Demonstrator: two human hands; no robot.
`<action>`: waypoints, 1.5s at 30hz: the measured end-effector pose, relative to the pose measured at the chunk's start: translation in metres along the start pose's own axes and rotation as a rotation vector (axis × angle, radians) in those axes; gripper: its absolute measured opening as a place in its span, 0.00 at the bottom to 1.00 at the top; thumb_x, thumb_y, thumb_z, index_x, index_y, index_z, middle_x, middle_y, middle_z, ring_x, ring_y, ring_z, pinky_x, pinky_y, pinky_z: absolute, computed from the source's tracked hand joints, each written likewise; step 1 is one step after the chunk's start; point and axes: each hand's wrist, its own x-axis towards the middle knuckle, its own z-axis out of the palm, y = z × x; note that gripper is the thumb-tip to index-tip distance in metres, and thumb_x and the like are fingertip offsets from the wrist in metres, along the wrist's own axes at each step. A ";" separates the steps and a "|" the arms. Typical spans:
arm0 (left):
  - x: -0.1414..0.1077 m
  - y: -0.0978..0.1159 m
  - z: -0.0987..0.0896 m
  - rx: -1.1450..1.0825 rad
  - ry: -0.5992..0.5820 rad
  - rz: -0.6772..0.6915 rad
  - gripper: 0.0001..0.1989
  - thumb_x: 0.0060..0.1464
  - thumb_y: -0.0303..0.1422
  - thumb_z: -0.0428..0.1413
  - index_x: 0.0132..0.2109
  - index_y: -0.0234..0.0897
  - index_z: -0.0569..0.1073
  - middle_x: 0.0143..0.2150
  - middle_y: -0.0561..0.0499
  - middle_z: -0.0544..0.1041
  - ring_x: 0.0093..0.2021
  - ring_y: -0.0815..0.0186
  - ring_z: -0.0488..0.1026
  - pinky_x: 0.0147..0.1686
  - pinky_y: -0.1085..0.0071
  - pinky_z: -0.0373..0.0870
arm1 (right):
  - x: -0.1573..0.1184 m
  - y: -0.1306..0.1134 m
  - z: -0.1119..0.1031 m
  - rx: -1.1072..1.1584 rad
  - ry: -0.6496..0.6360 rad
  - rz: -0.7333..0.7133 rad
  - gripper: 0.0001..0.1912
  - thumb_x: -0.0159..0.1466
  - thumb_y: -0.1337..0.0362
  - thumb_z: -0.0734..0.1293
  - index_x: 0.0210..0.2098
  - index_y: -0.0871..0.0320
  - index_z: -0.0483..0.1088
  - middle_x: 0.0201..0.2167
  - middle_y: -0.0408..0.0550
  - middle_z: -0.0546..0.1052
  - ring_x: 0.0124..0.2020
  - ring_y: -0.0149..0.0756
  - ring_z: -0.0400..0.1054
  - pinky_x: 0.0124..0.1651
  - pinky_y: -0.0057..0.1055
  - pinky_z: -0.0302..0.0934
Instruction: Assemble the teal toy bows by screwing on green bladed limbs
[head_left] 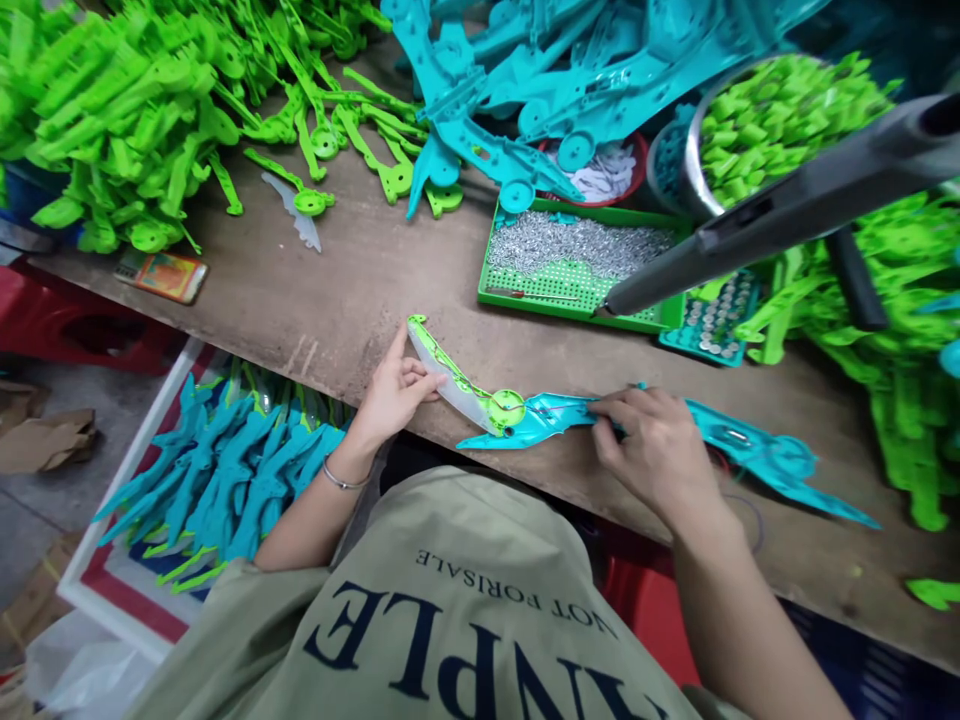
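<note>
On the bench before me lies a long blue plastic shell [559,424], its hollow side up. At its left end a green plastic arm [507,408] with a round disc joins it, and a translucent pale blade [459,393] lies along that arm. A thin red wire runs from the green disc into the shell. My left hand [397,393] holds the blade and green arm at their outer end, thumb on the blade. My right hand [651,440] is closed over the middle of the blue shell, fingertips pressed inside it; whether they pinch the wire is hidden.
A green tray [540,293] of screws and a dark grey power screwdriver [720,235] are beyond my right hand. Piles of green parts [135,110] and blue shells [600,85] line the back. A white-edged crate [126,490] with assembled pieces stands below left.
</note>
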 end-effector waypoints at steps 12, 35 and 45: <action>0.004 0.007 0.001 0.052 -0.002 -0.037 0.64 0.46 0.29 0.71 0.78 0.38 0.38 0.28 0.60 0.75 0.30 0.69 0.78 0.34 0.73 0.80 | 0.000 0.000 -0.003 -0.002 -0.003 -0.013 0.13 0.65 0.69 0.62 0.35 0.59 0.80 0.32 0.53 0.81 0.34 0.44 0.69 0.39 0.40 0.59; -0.007 0.023 -0.008 0.694 -0.051 0.061 0.52 0.57 0.39 0.65 0.77 0.31 0.45 0.33 0.52 0.82 0.27 0.64 0.77 0.32 0.70 0.72 | -0.001 0.007 0.005 -0.010 0.135 -0.212 0.13 0.68 0.68 0.61 0.34 0.59 0.77 0.31 0.52 0.80 0.32 0.46 0.70 0.37 0.42 0.62; 0.082 0.071 -0.074 1.132 0.599 0.480 0.26 0.60 0.26 0.55 0.65 0.30 0.69 0.56 0.35 0.77 0.59 0.49 0.73 0.64 0.51 0.65 | -0.003 0.007 0.002 -0.049 0.126 -0.210 0.14 0.69 0.68 0.61 0.35 0.60 0.79 0.32 0.53 0.81 0.33 0.47 0.71 0.36 0.41 0.61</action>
